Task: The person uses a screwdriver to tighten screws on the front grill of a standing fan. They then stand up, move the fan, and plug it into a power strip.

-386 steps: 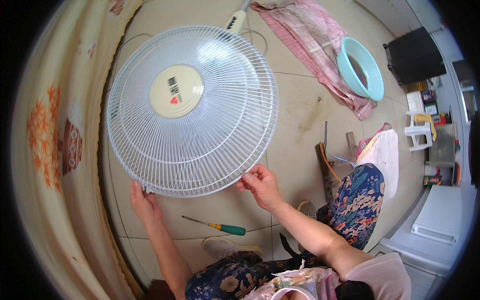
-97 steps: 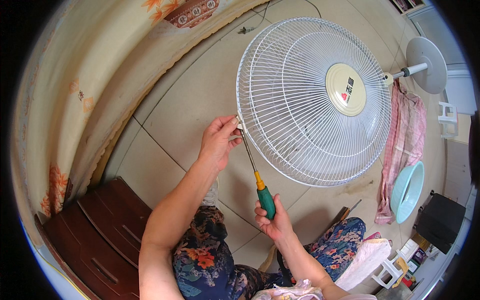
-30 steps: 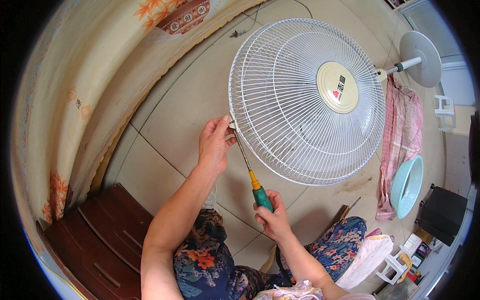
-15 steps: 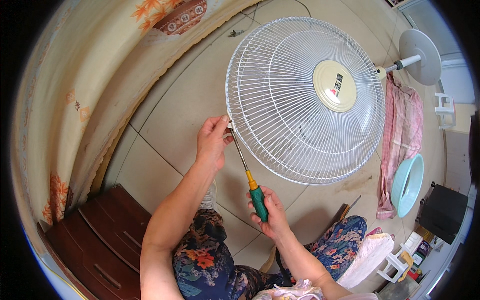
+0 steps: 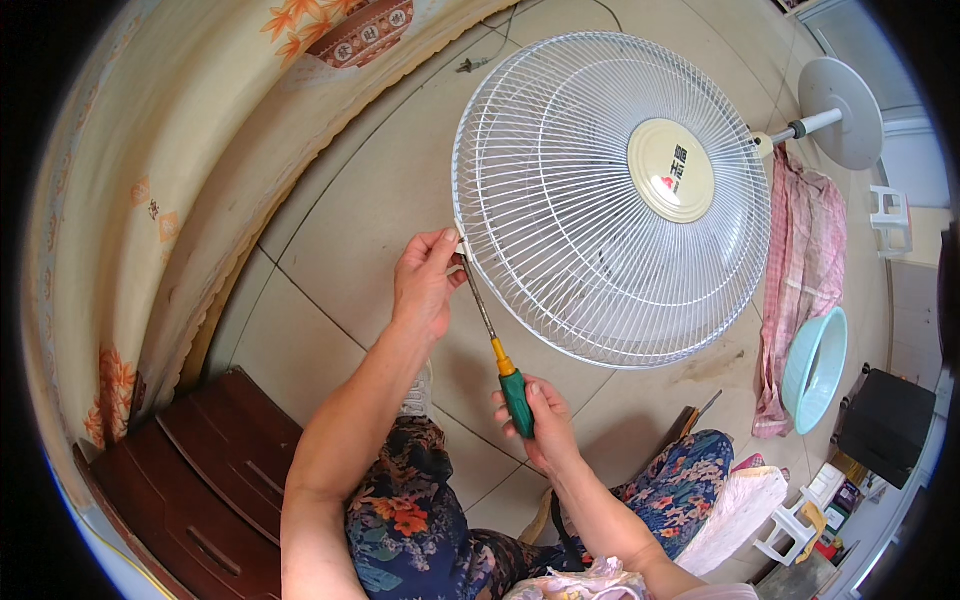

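Note:
A white wire fan cage (image 5: 560, 210) with a cream centre disc (image 5: 670, 170) fills the upper middle, its stand (image 5: 838, 115) lying out to the right. My left hand (image 5: 425, 285) is closed on a small white clip (image 5: 461, 242) at the cage's near left rim. My right hand (image 5: 545, 425) grips the green and yellow handle of a screwdriver (image 5: 515, 400), whose long metal shaft reaches up to that clip beside my left fingertips. The exact seat of the tip is too small to tell.
A patterned curtain (image 5: 130, 230) hangs left, above dark wooden slats (image 5: 200, 470). Pink cloths (image 5: 795, 240) and a turquoise basin (image 5: 815, 370) lie right, near a black box (image 5: 885, 425) and white stools (image 5: 890, 210). A loose plug (image 5: 470, 66) lies behind the cage.
Since the earliest frame, the screwdriver has left the floor for my right hand, and the cage appears turned and farther right in view. In the last second, both hands shift only slightly.

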A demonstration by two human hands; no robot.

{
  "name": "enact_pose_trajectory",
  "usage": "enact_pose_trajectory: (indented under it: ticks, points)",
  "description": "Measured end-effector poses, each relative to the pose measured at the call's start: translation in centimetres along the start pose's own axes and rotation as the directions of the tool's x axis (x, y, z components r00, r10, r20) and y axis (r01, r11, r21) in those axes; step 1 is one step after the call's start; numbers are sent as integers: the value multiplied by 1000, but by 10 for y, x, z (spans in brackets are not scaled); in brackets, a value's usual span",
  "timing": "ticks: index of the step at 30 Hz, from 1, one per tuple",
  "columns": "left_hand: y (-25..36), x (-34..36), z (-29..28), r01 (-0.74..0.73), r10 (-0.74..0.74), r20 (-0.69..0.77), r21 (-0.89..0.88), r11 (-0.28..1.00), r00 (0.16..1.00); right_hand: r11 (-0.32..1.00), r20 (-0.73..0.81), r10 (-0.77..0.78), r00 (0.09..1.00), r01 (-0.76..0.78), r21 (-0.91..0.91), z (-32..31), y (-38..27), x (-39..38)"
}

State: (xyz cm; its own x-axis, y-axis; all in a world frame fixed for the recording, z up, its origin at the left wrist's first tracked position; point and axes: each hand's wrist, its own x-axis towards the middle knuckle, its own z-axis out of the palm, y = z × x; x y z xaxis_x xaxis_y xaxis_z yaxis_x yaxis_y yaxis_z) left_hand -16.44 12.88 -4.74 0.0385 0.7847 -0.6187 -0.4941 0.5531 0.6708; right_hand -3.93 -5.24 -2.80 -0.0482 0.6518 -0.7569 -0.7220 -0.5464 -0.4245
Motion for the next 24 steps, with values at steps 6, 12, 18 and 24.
enact_pose_trajectory:
  ticks: [6,12,18,24]
  points:
    - [-3,-2,-1,-9,8,-18,-19,1000,1000,585,93,-496,863,411,-699,-6,14,3]
    - [-2,0,2,-4,4,2,1,1000,1000,892,222,182,958,-256,372,-11,11,6]
    - [-8,1,-3,-21,20,-32,-32,999,999,852,-42,-265,963,214,-478,2,1,-3]
    - [-7,-1,2,-53,53,-9,-36,998,999,759,51,-390,919,353,-547,-4,13,4]
